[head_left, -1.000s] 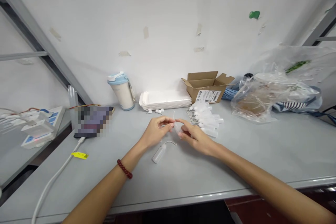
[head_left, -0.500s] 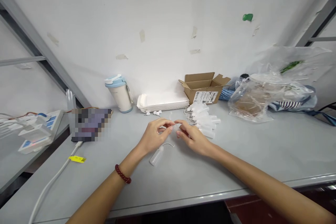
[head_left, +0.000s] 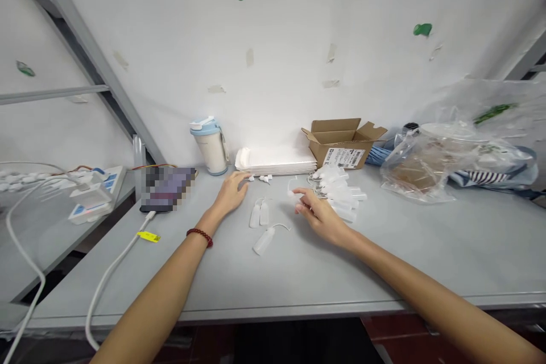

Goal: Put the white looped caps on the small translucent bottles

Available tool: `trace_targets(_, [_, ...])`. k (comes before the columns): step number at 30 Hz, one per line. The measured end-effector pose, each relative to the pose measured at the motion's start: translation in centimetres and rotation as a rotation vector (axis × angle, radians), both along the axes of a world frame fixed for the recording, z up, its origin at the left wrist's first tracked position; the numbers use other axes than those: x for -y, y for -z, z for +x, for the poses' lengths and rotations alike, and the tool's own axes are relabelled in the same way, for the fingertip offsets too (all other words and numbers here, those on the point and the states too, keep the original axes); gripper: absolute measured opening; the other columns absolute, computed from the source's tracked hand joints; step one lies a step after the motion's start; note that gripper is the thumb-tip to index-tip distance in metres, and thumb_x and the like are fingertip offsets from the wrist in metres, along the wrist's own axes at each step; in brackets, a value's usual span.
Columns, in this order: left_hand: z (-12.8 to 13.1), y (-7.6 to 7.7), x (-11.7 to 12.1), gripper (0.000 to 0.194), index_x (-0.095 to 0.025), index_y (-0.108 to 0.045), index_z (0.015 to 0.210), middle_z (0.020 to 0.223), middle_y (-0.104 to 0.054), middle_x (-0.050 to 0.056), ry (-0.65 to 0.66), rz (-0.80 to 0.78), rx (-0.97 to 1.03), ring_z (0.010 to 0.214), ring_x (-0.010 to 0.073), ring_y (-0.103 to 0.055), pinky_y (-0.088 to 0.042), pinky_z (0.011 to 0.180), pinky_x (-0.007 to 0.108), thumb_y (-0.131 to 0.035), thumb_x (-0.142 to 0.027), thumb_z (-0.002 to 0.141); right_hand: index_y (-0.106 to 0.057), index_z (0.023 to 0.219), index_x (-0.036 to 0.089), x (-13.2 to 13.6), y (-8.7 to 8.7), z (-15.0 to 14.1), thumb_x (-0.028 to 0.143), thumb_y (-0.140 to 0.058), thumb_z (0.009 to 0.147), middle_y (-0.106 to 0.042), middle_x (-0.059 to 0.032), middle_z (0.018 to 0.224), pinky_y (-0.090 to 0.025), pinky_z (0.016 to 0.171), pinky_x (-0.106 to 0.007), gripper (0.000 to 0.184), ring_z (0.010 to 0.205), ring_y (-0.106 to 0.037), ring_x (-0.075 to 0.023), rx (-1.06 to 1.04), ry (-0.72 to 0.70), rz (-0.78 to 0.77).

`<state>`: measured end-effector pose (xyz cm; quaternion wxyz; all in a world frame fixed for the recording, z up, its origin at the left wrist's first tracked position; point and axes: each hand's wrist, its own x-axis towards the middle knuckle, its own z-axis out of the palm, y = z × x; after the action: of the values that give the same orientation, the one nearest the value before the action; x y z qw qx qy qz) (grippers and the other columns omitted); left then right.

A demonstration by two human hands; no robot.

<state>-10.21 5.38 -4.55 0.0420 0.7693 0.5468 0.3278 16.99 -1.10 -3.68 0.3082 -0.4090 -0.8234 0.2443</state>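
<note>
My left hand [head_left: 231,192] reaches toward the foot of a white stack, its fingertips at a small white cap [head_left: 251,178] and its thumb apart. Beside that lies another small white cap-like piece [head_left: 266,178]. My right hand [head_left: 318,213] hovers with curved fingers, index and thumb apart; nothing is clearly visible between them. Just beyond its index finger is a small translucent piece [head_left: 292,185]. Between my hands lie two small translucent bottles [head_left: 255,216], and nearer me another small bottle with a thin curved tube [head_left: 264,242]. To the right is a pile of similar bottles [head_left: 336,187].
Along the wall stand a blue-lidded cup [head_left: 210,148], a stack of white flat packs [head_left: 277,160] and an open cardboard box [head_left: 341,145]. A clear plastic bag [head_left: 418,176] lies right. At left are a phone [head_left: 167,190], its white cable [head_left: 115,264] and a power strip [head_left: 100,196].
My hands have parted: the left moved away to the white caps, uncovering two bottles; the right stays near the pile with its fingers more spread. The view has shifted slightly left.
</note>
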Motion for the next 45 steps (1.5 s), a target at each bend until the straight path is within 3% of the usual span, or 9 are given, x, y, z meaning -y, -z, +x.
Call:
trace_targets(6, [1.5, 0.8, -0.4, 0.037, -0.015, -0.058, 0.118, 0.120, -0.056, 0.012, 0.069, 0.000, -0.052, 0.110, 0.0253, -0.048, -0.038, 0.099, 0.042, -0.041, -0.013, 0.085, -0.039, 0.129, 0.015, 0.4, -0.3, -0.3, 0.020, -0.032, 0.092, -0.063, -0.0053, 0.081, -0.043, 0.072, -0.032, 0.038, 0.074, -0.059, -0.0186, 0.033, 0.013, 0.022])
trace_targets(12, [1.3, 0.3, -0.5, 0.028, -0.012, -0.064, 0.103, 0.101, -0.062, 0.013, 0.048, -0.036, -0.021, 0.098, 0.0265, -0.054, -0.043, 0.091, 0.044, -0.044, -0.016, 0.084, -0.041, 0.127, 0.016, 0.2, -0.1, -0.1, 0.020, -0.033, 0.092, -0.065, -0.0055, 0.082, -0.043, 0.071, -0.031, 0.036, 0.077, -0.061, -0.0195, 0.044, 0.034, 0.014])
trace_targets(15, [1.8, -0.9, 0.4, 0.024, -0.012, -0.065, 0.097, 0.093, -0.064, 0.011, 0.030, -0.053, 0.026, 0.086, 0.0227, -0.058, -0.047, 0.083, 0.039, -0.046, -0.018, 0.083, -0.039, 0.128, 0.017, 0.1, 0.0, 0.0, 0.020, -0.032, 0.092, -0.066, -0.0063, 0.084, -0.044, 0.072, -0.033, 0.036, 0.080, -0.061, -0.0204, 0.074, 0.049, 0.026])
trace_targets(18, [3.6, -2.9, 2.6, 0.026, -0.013, -0.063, 0.100, 0.095, -0.065, 0.008, 0.059, -0.102, 0.244, 0.083, 0.0187, -0.059, -0.049, 0.077, 0.033, -0.050, -0.026, 0.083, -0.038, 0.129, 0.016, 0.1, -0.1, 0.0, 0.020, -0.031, 0.093, -0.066, -0.0095, 0.090, -0.044, 0.073, -0.035, 0.037, 0.083, -0.061, -0.0226, 0.135, 0.071, 0.066])
trace_targets(21, [6.2, -4.7, 5.1, 0.030, -0.015, -0.063, 0.102, 0.088, -0.065, 0.005, 0.205, -0.308, 0.552, 0.072, 0.0152, -0.059, -0.051, 0.067, 0.029, -0.053, -0.035, 0.081, -0.038, 0.128, 0.015, 0.1, -0.2, 0.0, 0.021, -0.031, 0.093, -0.065, -0.0132, 0.099, -0.045, 0.070, -0.035, 0.037, 0.082, -0.062, -0.0233, 0.178, 0.083, 0.113])
trace_targets(25, [8.4, -5.1, 6.7, 0.022, -0.013, -0.064, 0.085, 0.076, -0.063, 0.002, 0.192, -0.425, 0.670, 0.059, 0.0115, -0.057, -0.049, 0.061, 0.026, -0.060, -0.032, 0.075, -0.039, 0.126, 0.016, 0.1, -0.3, -0.2, 0.020, -0.032, 0.092, -0.066, -0.0129, 0.103, -0.047, 0.068, -0.034, 0.035, 0.084, -0.064, -0.0235, 0.184, 0.082, 0.153])
trace_targets(31, [8.4, -4.4, 6.4, 0.020, -0.013, -0.067, 0.078, 0.072, -0.064, 0.002, 0.124, -0.552, 0.646, 0.051, 0.0101, -0.056, -0.042, 0.050, 0.022, -0.058, -0.031, 0.076, -0.039, 0.127, 0.017, 0.0, 0.0, -0.2, 0.018, -0.031, 0.092, -0.062, -0.0145, 0.116, -0.049, 0.070, -0.035, 0.035, 0.089, -0.064, -0.0243, 0.235, 0.037, 0.195])
trace_targets(39, [8.2, -5.7, 6.9, 0.022, -0.013, -0.067, 0.068, 0.067, -0.063, 0.002, 0.120, -0.698, 0.702, 0.051, 0.0097, -0.056, -0.048, 0.056, 0.024, -0.061, -0.033, 0.076, -0.044, 0.123, 0.020, 0.0, 0.3, 0.1, 0.013, -0.034, 0.091, -0.062, -0.0098, 0.092, -0.046, 0.059, -0.028, 0.034, 0.077, -0.060, -0.0201, 0.334, 0.035, 0.405])
trace_targets(45, [7.3, -5.5, 6.5, 0.023, -0.014, -0.067, 0.066, 0.069, -0.064, 0.003, 0.171, -0.767, 0.720, 0.055, 0.0101, -0.057, -0.048, 0.059, 0.024, -0.064, -0.035, 0.074, -0.046, 0.116, 0.019, -0.3, 0.5, 0.1, 0.015, -0.036, 0.093, -0.063, -0.0113, 0.096, -0.048, 0.065, -0.032, 0.026, 0.086, -0.060, -0.0225, 0.274, 0.053, 0.447])
